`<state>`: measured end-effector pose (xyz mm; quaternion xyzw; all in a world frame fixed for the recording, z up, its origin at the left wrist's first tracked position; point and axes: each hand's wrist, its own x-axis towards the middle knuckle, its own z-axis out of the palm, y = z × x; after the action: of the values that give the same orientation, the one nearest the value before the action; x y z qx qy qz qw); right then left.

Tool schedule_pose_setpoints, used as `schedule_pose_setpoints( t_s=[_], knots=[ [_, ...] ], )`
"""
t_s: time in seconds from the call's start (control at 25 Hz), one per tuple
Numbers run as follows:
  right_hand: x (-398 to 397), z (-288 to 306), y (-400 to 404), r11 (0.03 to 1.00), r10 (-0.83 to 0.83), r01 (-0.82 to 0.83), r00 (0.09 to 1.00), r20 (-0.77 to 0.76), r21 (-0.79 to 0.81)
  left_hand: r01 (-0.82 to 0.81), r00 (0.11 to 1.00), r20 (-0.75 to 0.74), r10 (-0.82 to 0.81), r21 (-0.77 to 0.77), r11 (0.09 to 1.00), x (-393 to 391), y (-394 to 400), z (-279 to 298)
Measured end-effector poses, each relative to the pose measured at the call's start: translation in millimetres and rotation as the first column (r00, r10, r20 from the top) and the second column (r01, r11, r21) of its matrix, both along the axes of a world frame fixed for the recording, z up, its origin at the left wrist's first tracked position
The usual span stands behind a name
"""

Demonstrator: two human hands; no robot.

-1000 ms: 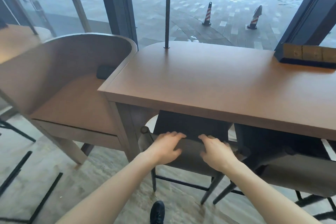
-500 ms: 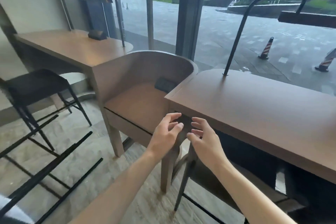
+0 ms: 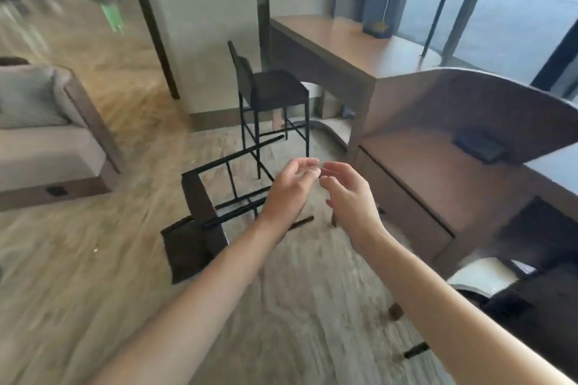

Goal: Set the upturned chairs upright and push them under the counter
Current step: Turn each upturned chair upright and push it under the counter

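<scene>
Both bare arms reach forward over the floor [image 3: 93, 275], and neither hand holds anything. The left hand [image 3: 289, 189] and the right hand [image 3: 347, 194] hang close together in mid-air, fingertips nearly meeting, fingers loosely curled and slightly spread (motion blur softens their outlines).

Below and beyond the hands lies 1 toppled chair [image 3: 200, 222], on its side on the floor with its dark seat toward the camera and its thin black legs pointing away to the right. Just behind it stands 1 upright stool [image 3: 269, 94], seat level, placed beside the far counter [image 3: 337, 40] but not tucked beneath it. A black curved lamp post [image 3: 438, 9] rises from that counter near the window.

To the right sits a curved wooden booth [image 3: 469, 122] between the far counter and the near counter [image 3: 556, 178], with a small dark object resting in it. A beige sofa [image 3: 47, 141] sits at the left edge.
</scene>
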<state>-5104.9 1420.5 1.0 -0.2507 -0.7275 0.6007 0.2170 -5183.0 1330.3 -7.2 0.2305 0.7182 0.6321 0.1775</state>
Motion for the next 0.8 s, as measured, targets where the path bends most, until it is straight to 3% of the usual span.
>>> schedule_pose_setpoints(
  t_s=[0.36,0.8],
  knots=[
    [-138.7,-26.3,-222.2,0.930,0.365,-0.364,0.931,0.019,-0.042,-0.432,0.900,0.040,0.434,-0.056,0.900,-90.3,-243.7,-23.3],
    [-260.4,-62.0,-307.4,0.883,0.462,-0.447,0.882,0.092,-0.144,-0.548,0.799,0.225,0.557,-0.109,0.830,-174.6,-350.8,-66.5]
  ],
)
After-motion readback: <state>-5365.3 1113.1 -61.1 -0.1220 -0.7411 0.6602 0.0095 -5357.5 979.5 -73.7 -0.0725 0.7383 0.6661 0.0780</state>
